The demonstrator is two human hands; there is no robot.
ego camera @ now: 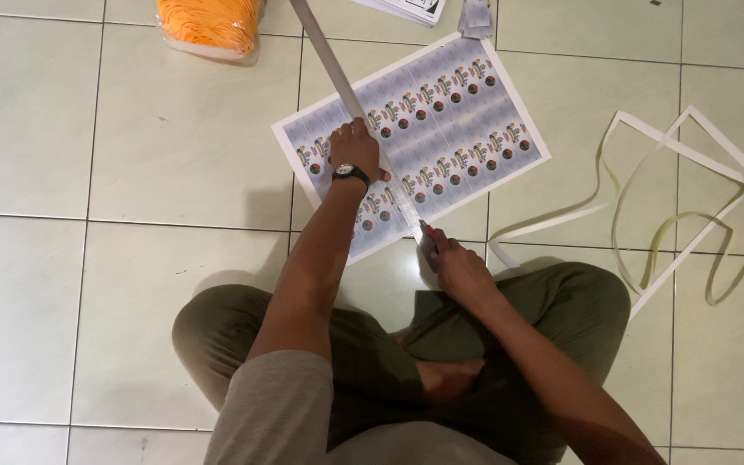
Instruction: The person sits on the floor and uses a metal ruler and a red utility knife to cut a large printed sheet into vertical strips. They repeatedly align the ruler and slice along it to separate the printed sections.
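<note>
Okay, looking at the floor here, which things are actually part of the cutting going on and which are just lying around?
In use:
- left hand pressing the metal ruler
- right hand holding the cutter at the ruler's near end
- printed sheet under the ruler

Lying about:
- white paper strips on the right
- orange bundle in a plastic bag at the top
- paper stack at the top edge

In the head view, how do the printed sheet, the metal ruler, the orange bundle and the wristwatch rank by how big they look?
Largest to smallest:
1. Printed sheet
2. Metal ruler, long but narrow, its top end cut off by the frame
3. Orange bundle, only partly in frame, so its rank against the ruler is unsure
4. Wristwatch
</note>
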